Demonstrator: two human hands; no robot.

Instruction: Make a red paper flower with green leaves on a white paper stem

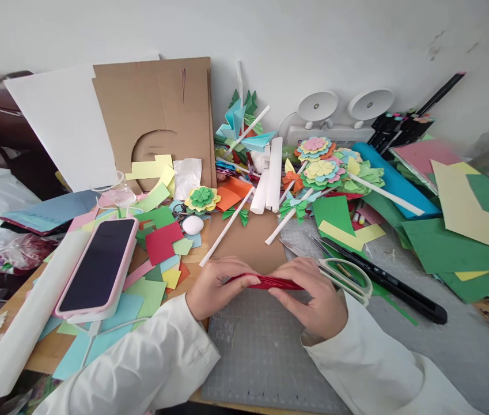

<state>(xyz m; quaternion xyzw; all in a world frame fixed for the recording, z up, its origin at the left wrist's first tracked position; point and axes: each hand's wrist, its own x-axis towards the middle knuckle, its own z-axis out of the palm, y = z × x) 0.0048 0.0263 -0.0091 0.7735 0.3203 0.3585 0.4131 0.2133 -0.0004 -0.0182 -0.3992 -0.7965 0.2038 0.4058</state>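
Red paper piece [276, 282] is between the hands, above the gray cutting mat [265, 346]. Left hand [218, 288] is pinching one end, thumb in front, fingers behind; right hand [315, 297] has the other end the same way. Looks folded into layers. Fair caveat: it's nearly edge-on and partly covered by fingers, so can't count folds. Two-sided pinch presumably keeps the layers flat and aligned.

Mat spans below and to the right of the hands, likely to spare the surface [37, 362] from blades. Scissors [329, 268] are right by the right hand, black utility knife [400, 291] farther right; probably parked there for easy reach, out of the working spot. White paper stick [229, 227] points toward the left hand, near end just beside its knuckles; can't tell if touching.

Left of the left hand: loose colored scraps, then the phone [101, 265] with a cable at its lower end, likely charging. Ahead of the hands: paper flowers [317, 164] bunched near the wall, seemingly to keep petals uncrushed.
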